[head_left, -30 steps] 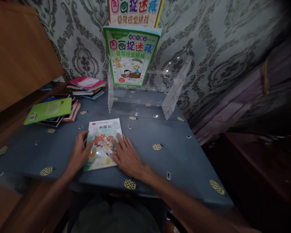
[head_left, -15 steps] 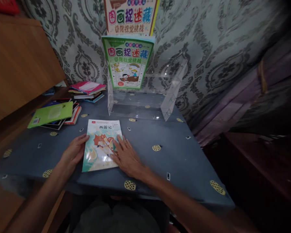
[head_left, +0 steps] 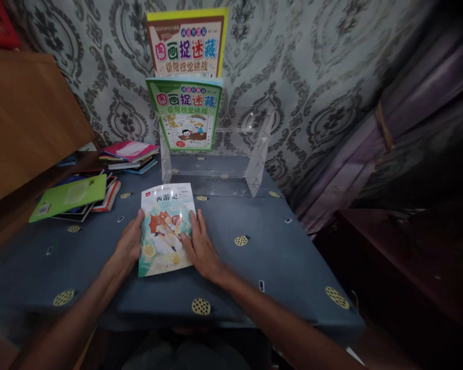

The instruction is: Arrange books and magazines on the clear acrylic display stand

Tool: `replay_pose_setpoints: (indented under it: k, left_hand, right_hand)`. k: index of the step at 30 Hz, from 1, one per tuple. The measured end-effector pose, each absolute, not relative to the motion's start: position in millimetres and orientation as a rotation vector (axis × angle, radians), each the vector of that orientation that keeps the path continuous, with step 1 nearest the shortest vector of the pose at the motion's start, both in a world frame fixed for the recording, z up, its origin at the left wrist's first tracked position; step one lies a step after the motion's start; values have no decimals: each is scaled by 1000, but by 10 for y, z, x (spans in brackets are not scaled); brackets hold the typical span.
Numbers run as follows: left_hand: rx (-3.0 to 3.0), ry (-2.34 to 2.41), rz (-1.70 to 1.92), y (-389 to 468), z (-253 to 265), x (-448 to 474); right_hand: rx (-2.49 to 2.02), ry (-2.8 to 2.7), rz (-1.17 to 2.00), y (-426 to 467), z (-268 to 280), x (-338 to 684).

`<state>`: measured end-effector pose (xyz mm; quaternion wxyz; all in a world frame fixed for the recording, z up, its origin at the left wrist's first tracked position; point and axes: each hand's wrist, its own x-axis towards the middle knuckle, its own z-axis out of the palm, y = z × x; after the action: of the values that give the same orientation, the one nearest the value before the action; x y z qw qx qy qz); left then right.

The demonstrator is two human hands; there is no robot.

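Observation:
A paperback book (head_left: pixel 165 231) with a white and teal illustrated cover is between my two hands near the table's front, cover up. My left hand (head_left: pixel 131 238) grips its left edge, the fingers partly hidden. At the right edge is my right hand (head_left: pixel 204 250), its thumb over the cover and its fingers along the side. The book looks slightly raised off the cloth, though its underside is hidden. Behind it stands a clear acrylic display rack (head_left: pixel 254 169). A green picture book (head_left: pixel 187 118) leans in the rack, with a yellow-edged book (head_left: pixel 187 43) above and behind it.
At the left lies a loose pile topped by a lime-green book (head_left: pixel 71 195). Behind that pile is a stack with a pink book (head_left: pixel 129 150) on top. A blue pineapple-print cloth covers the table (head_left: pixel 278 257). A wooden cabinet (head_left: pixel 31 113) borders the left, a purple curtain (head_left: pixel 343 159) the right.
The right hand has slid from lying over the cover to the book's right edge. The book's top edge has tipped up a little. The camera view has shifted too.

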<state>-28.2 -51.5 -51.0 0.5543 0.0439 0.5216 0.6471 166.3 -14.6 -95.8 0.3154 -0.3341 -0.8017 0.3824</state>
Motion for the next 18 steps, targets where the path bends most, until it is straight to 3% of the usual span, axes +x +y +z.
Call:
replay_pose_setpoints:
  k: [4, 11, 18]
  left_hand:
    - [155, 1238, 1548, -423, -533, -202]
    - [166, 1274, 1542, -402, -589, -196]
    - [177, 1273, 1560, -451, -665, -227]
  right_hand:
    - [-882, -1844, 1195, -50, -919, 1680]
    - [-654, -1087, 1991, -22, -765, 1621]
    - [-664, -898, 2104, 15, -778, 1617]
